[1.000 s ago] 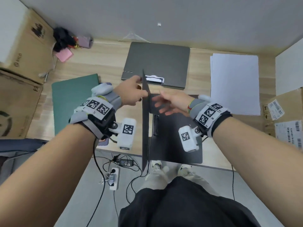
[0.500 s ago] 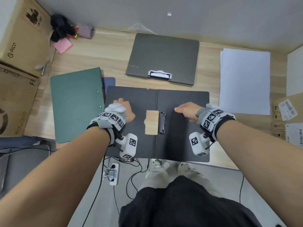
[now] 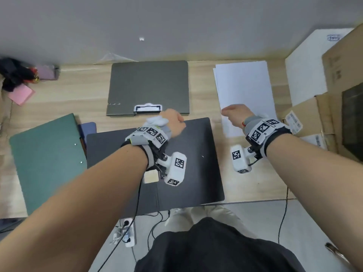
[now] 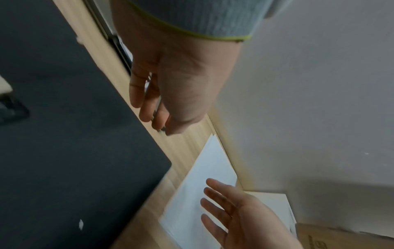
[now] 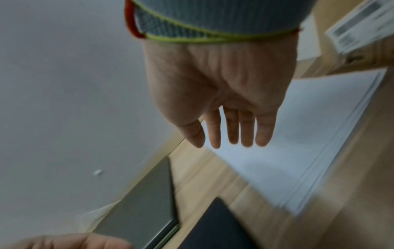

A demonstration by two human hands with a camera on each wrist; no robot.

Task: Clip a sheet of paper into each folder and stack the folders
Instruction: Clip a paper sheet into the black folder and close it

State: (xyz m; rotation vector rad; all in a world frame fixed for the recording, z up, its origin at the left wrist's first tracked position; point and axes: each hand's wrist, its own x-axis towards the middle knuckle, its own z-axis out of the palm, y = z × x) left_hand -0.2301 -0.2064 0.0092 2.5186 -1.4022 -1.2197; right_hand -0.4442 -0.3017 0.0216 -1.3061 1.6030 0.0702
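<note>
A black folder [image 3: 196,154] lies open and flat on the wooden desk in front of me. My left hand [image 3: 172,122] hovers over its far edge with fingers loosely curled, holding nothing [image 4: 153,101]. My right hand [image 3: 233,114] is out to the right, fingers straight [image 5: 230,128], just above the near-left part of the white paper stack [image 3: 243,85]; I cannot tell if it touches. The folder's clip is mostly hidden under my left wrist. A closed grey folder [image 3: 149,83] lies behind the black one.
A closed green folder [image 3: 45,158] lies at the left, next to the black folder. Cardboard boxes [image 3: 314,118] crowd the right edge beside the paper. Pink and black clutter [image 3: 19,79] sits at the back left. A grey wall closes the desk's far side.
The black folder's left cover went from upright to flat. Then my right hand left it and moved right over the paper stack, while my left hand shifted to the folder's far edge.
</note>
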